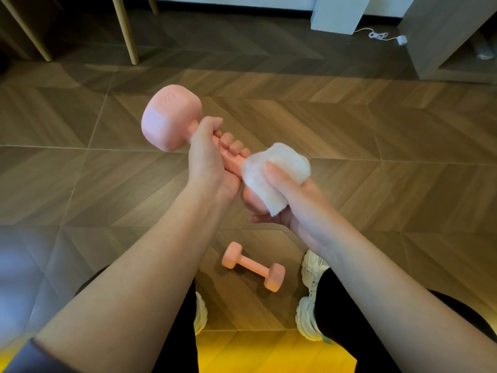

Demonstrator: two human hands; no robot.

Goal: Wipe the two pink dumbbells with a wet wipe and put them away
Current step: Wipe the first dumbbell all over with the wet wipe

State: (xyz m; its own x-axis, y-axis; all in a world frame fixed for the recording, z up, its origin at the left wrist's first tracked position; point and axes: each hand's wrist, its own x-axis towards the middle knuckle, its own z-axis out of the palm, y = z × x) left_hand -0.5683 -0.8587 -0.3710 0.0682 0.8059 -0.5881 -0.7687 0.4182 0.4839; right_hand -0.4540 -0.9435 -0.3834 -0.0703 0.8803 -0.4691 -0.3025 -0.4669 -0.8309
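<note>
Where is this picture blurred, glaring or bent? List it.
Head view: floor seams bow toward the edges, wide-angle distortion; bluish glare washes the floor lower left; a yellow cast tints the bottom edge; the wet wipe in the right hand looks soft; the dumbbell on the floor is sharp.

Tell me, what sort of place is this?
Most likely a room in a home: a wood-patterned floor, slim wooden furniture legs at the far side, and a white cable lying loose beside a low cabinet.

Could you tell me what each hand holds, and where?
Left hand grips the pink dumbbell by its handle; right hand clasps a wet wipe around its near head.
</note>
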